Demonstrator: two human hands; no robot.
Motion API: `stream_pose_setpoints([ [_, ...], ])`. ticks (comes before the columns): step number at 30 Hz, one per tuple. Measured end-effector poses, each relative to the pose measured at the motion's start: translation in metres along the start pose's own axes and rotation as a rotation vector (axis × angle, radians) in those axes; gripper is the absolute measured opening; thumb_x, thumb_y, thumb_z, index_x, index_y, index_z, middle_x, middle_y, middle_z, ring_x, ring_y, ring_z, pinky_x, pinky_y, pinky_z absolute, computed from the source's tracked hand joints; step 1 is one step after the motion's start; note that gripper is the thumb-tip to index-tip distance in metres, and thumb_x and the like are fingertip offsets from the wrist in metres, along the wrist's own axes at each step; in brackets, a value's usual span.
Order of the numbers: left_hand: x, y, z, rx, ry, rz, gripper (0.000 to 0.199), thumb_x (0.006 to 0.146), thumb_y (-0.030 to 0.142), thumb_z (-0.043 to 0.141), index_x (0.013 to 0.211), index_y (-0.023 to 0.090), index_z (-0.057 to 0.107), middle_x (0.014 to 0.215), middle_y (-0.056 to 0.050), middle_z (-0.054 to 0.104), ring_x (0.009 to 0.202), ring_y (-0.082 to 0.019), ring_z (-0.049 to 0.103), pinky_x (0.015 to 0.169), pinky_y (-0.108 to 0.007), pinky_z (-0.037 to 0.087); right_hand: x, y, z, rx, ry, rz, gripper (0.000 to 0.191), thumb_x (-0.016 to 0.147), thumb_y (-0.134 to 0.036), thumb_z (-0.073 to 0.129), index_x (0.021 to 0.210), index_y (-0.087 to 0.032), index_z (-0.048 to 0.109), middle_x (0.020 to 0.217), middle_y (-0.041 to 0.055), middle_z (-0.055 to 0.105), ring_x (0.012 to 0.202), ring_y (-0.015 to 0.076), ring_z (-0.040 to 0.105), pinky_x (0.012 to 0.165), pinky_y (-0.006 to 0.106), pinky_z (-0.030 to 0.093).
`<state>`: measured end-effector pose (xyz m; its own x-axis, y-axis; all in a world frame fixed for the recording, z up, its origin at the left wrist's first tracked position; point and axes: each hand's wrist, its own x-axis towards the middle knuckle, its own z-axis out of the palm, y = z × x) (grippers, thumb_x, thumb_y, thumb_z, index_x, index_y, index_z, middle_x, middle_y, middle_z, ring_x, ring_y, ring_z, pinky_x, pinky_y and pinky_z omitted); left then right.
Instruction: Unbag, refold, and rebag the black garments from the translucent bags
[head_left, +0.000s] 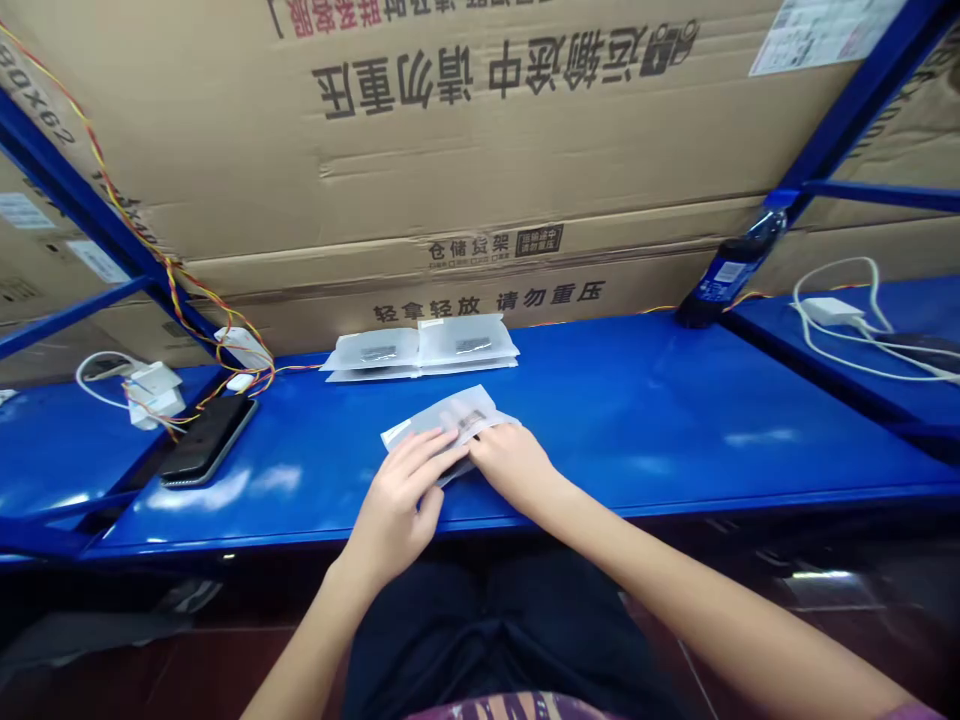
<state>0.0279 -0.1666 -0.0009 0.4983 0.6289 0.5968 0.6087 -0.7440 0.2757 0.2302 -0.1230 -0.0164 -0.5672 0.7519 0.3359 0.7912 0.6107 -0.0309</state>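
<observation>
A frosted plastic bag (442, 412) with a small white label and dark print lies tilted near the front of the blue shelf. My left hand (401, 490) holds it, long fingers laid across its top and thumb low at the near edge. My right hand (514, 458) is at the bag's right end, its fingers curled and partly under the bag's film. Its fingertips are hidden, and what they grip cannot be made out. Just behind lie two small stacks of similar frosted bags, a left stack (375, 352) and a right stack (466, 343), side by side.
A black phone-like device (206, 440) lies left on the blue shelf (637, 400), near white adapters (155, 393) and twisted red-yellow wires (176, 290). A dark bottle (727, 275) leans by the right post. Large cardboard boxes (480, 150) stand behind. A white cable (832, 315) lies far right.
</observation>
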Motion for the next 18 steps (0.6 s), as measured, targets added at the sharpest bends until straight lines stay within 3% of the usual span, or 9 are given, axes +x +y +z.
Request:
stream_pose_setpoints([
  [3,-0.001,0.005,-0.001,0.091,-0.005,0.068,0.054,0.102,0.011,0.056,0.154,0.025,0.056,0.147,-0.010,0.070,0.141,-0.028,0.063,0.120,-0.052,0.052,-0.004,0.002,0.002,-0.010,0.024,-0.022,0.026,0.098,-0.004,0.057,0.108,-0.011,0.080,0.107,0.0200,0.081,0.090,0.0294,0.078,0.078,0.039,0.064],
  [5,-0.007,0.005,-0.006,0.186,-0.035,0.122,0.057,0.103,0.021,0.064,0.158,0.022,0.051,0.148,-0.014,0.068,0.139,-0.032,0.064,0.116,-0.052,0.055,-0.011,0.007,-0.002,0.001,0.089,-0.124,0.025,0.100,-0.007,0.058,0.114,-0.013,0.079,0.113,0.0167,0.081,0.104,0.0284,0.078,0.089,0.039,0.064],
  [8,-0.020,0.001,-0.014,0.312,-0.002,0.233,0.051,0.103,0.017,0.064,0.153,0.018,0.057,0.137,-0.016,0.074,0.124,-0.032,0.072,0.101,-0.046,0.063,-0.032,0.015,-0.010,0.028,0.438,-0.339,0.026,0.102,-0.007,0.058,0.119,-0.016,0.076,0.116,0.0108,0.082,0.116,0.0242,0.075,0.101,0.038,0.062],
  [11,-0.030,0.001,-0.016,0.334,0.094,0.303,0.037,0.100,0.005,0.061,0.135,0.014,0.068,0.116,-0.015,0.081,0.107,-0.029,0.077,0.090,-0.041,0.064,-0.052,0.010,-0.016,0.079,0.719,-0.377,0.026,0.100,-0.005,0.062,0.122,-0.014,0.072,0.103,0.0101,0.083,0.099,0.0230,0.077,0.088,0.037,0.065],
  [14,-0.028,0.010,-0.010,0.293,0.154,0.334,0.022,0.099,0.005,0.063,0.119,0.011,0.071,0.109,-0.016,0.081,0.104,-0.029,0.076,0.088,-0.043,0.064,-0.060,-0.009,-0.018,0.169,0.736,-0.307,0.026,0.095,-0.012,0.072,0.120,-0.011,0.073,0.089,0.0092,0.079,0.081,0.0216,0.072,0.071,0.036,0.059],
  [18,-0.015,0.024,0.000,0.213,0.238,0.363,0.015,0.097,0.003,0.063,0.106,0.013,0.071,0.095,-0.012,0.080,0.094,-0.026,0.076,0.082,-0.041,0.063,-0.058,-0.027,-0.020,0.188,0.730,-0.332,0.019,0.097,-0.012,0.071,0.115,-0.007,0.074,0.089,0.0089,0.079,0.082,0.0199,0.068,0.067,0.035,0.053],
])
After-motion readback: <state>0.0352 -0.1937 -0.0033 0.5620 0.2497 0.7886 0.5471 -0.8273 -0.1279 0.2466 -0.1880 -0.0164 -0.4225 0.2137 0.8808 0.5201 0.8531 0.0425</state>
